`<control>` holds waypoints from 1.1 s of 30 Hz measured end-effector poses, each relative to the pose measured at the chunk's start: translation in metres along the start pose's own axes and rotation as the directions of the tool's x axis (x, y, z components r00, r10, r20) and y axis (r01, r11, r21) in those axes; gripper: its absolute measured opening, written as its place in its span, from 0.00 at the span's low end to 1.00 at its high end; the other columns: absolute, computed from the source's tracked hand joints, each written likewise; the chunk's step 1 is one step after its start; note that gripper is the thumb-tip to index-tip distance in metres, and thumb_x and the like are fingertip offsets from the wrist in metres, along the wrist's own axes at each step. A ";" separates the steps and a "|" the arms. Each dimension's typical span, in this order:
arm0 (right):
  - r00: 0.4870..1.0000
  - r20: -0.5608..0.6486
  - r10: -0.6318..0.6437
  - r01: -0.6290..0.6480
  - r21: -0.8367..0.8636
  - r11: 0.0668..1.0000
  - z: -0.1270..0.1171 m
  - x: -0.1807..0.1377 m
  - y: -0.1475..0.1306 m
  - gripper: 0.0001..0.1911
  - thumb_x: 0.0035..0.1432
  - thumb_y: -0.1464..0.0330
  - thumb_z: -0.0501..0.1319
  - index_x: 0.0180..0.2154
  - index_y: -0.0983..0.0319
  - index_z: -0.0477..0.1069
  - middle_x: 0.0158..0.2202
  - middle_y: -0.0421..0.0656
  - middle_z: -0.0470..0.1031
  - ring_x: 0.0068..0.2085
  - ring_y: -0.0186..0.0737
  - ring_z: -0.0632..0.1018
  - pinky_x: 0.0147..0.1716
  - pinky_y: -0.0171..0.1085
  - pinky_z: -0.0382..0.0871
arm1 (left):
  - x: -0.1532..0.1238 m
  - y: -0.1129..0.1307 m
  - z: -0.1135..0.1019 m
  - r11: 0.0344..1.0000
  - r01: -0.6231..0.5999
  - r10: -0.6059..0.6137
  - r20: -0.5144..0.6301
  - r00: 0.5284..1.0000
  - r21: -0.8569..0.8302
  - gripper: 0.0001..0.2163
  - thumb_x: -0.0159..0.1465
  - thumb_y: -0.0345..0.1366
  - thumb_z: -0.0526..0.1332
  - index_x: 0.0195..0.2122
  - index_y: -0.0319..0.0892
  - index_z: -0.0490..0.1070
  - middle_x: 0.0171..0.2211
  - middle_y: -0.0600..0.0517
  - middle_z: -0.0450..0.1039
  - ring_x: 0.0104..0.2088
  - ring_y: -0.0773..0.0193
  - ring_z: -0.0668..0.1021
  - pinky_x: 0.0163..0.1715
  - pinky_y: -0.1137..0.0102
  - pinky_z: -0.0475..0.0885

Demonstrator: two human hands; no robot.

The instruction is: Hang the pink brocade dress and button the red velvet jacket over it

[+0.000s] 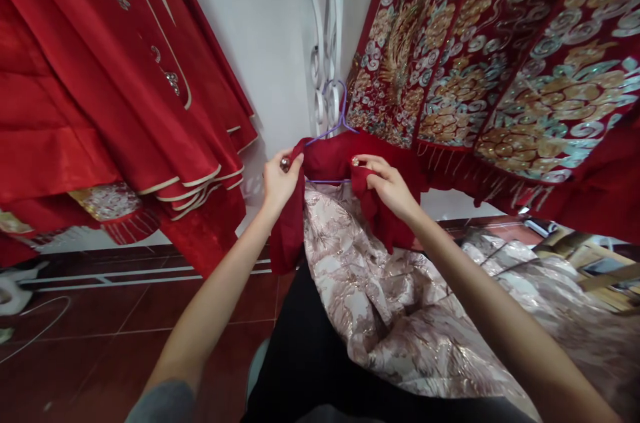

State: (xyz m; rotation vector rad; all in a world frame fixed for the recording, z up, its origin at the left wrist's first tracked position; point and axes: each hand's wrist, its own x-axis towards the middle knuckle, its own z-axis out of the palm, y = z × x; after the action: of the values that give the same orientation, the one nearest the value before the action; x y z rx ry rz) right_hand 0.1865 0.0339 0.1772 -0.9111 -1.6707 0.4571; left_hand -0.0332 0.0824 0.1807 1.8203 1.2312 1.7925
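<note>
Dark red garment (327, 160), hung on a purple hanger (336, 118) at 12 o'clock, is pinched at its front edges by the left hand (279, 182) and right hand (389, 186), each grip closed on cloth, seemingly so that it is kept square on the hanger, with pale brocade (380, 296) spread beneath at 5 o'clock.

Purple hanger (343, 106) mostly under red garment (325, 160)

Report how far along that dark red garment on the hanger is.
Done: the dark red garment is draped over the purple hanger. In hand: the left hand pinches one front edge and the right hand grips the other, fingers closed on the cloth. Left: the front is open, the edges apart, with pale brocade fabric showing between them.
</note>
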 end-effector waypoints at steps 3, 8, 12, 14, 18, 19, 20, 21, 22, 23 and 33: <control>0.994 0.106 0.025 -0.031 0.058 0.998 0.008 -0.003 0.002 0.07 0.48 0.72 0.51 0.26 0.61 0.67 0.44 0.45 0.69 0.50 0.42 0.69 0.56 0.45 0.57 | -0.011 0.013 0.018 0.992 -0.080 0.091 0.111 0.990 -0.096 0.13 0.58 0.35 0.62 0.44 0.41 0.73 0.35 0.50 0.74 0.33 0.67 0.75 0.36 0.72 0.72; 0.984 0.138 0.115 -0.136 0.153 0.979 0.011 -0.008 0.010 0.06 0.52 0.68 0.53 0.26 0.61 0.66 0.39 0.43 0.70 0.45 0.40 0.71 0.53 0.44 0.62 | -0.047 0.000 0.041 0.983 -0.042 0.091 0.277 0.956 -0.178 0.18 0.58 0.28 0.60 0.50 0.44 0.72 0.42 0.49 0.69 0.38 0.69 0.75 0.41 0.72 0.73; 0.977 0.114 0.181 -0.206 0.275 0.939 0.011 -0.006 0.015 0.11 0.52 0.61 0.61 0.35 0.60 0.66 0.37 0.42 0.71 0.40 0.38 0.74 0.46 0.43 0.69 | -0.055 -0.004 0.040 0.996 -0.039 0.052 0.177 0.983 -0.076 0.17 0.59 0.30 0.61 0.50 0.47 0.72 0.39 0.51 0.67 0.37 0.70 0.74 0.39 0.73 0.74; 0.986 0.098 0.132 -0.153 0.244 0.958 0.013 -0.006 0.017 0.14 0.50 0.63 0.64 0.39 0.60 0.67 0.39 0.43 0.71 0.41 0.38 0.74 0.45 0.42 0.71 | -0.056 -0.001 0.038 0.998 -0.054 0.060 0.174 0.983 -0.039 0.16 0.59 0.31 0.61 0.49 0.47 0.72 0.37 0.52 0.67 0.37 0.69 0.74 0.38 0.72 0.74; 0.991 0.117 0.066 -0.081 0.134 0.988 0.014 -0.008 0.017 0.17 0.54 0.64 0.61 0.46 0.61 0.70 0.43 0.46 0.70 0.41 0.37 0.74 0.46 0.41 0.72 | -0.057 0.006 0.036 0.998 -0.045 0.052 0.149 0.987 -0.050 0.14 0.58 0.33 0.63 0.46 0.45 0.67 0.35 0.53 0.72 0.37 0.67 0.76 0.39 0.71 0.74; 0.991 0.126 0.054 -0.068 0.108 0.992 0.013 -0.008 0.015 0.16 0.55 0.65 0.61 0.46 0.61 0.71 0.43 0.46 0.69 0.41 0.37 0.74 0.46 0.42 0.72 | -0.057 0.007 0.036 0.998 -0.033 0.041 0.142 0.989 -0.061 0.14 0.57 0.33 0.64 0.44 0.44 0.65 0.34 0.53 0.72 0.36 0.67 0.77 0.38 0.71 0.73; 0.990 0.138 0.041 -0.053 0.083 0.995 0.013 -0.009 0.013 0.15 0.56 0.65 0.60 0.46 0.61 0.72 0.43 0.47 0.69 0.41 0.37 0.75 0.46 0.42 0.72 | -0.057 0.008 0.036 0.997 -0.020 0.030 0.140 0.990 -0.069 0.14 0.57 0.33 0.64 0.42 0.44 0.64 0.34 0.53 0.73 0.36 0.67 0.77 0.38 0.71 0.73; 0.989 0.146 0.027 -0.036 0.063 0.997 0.012 -0.009 0.011 0.14 0.57 0.65 0.60 0.45 0.61 0.72 0.43 0.47 0.69 0.40 0.37 0.75 0.46 0.42 0.72 | -0.056 0.008 0.036 0.997 -0.011 0.021 0.144 0.989 -0.072 0.13 0.56 0.33 0.65 0.40 0.44 0.63 0.34 0.53 0.73 0.36 0.67 0.77 0.38 0.71 0.73; 0.989 0.149 0.010 -0.017 0.047 0.999 0.011 -0.010 0.009 0.13 0.57 0.65 0.59 0.44 0.61 0.73 0.43 0.47 0.69 0.41 0.38 0.75 0.46 0.42 0.72 | -0.056 0.008 0.036 0.998 -0.005 0.015 0.153 0.988 -0.069 0.11 0.56 0.32 0.64 0.38 0.44 0.63 0.34 0.53 0.73 0.36 0.67 0.77 0.38 0.71 0.73; 0.989 0.148 -0.009 0.004 0.035 0.999 0.010 -0.010 0.007 0.13 0.58 0.66 0.59 0.44 0.61 0.73 0.43 0.47 0.69 0.41 0.38 0.75 0.46 0.42 0.72 | -0.055 0.007 0.036 0.998 -0.003 0.013 0.164 0.986 -0.061 0.09 0.56 0.31 0.64 0.37 0.44 0.64 0.35 0.53 0.73 0.37 0.67 0.77 0.38 0.70 0.73; 0.979 0.134 -0.156 0.176 -0.158 0.972 0.015 -0.001 -0.002 0.11 0.59 0.72 0.55 0.42 0.59 0.72 0.41 0.46 0.69 0.41 0.39 0.75 0.44 0.42 0.74 | -0.045 0.009 0.033 0.999 -0.009 0.022 0.252 0.967 -0.053 0.04 0.56 0.28 0.62 0.33 0.42 0.69 0.35 0.52 0.76 0.35 0.66 0.78 0.38 0.70 0.74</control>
State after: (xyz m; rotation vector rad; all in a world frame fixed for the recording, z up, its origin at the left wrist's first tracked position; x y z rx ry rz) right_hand 0.1714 0.0346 0.1734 -0.8703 -1.9019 0.2634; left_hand 0.0073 0.0554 0.1513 1.9609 1.0665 1.5259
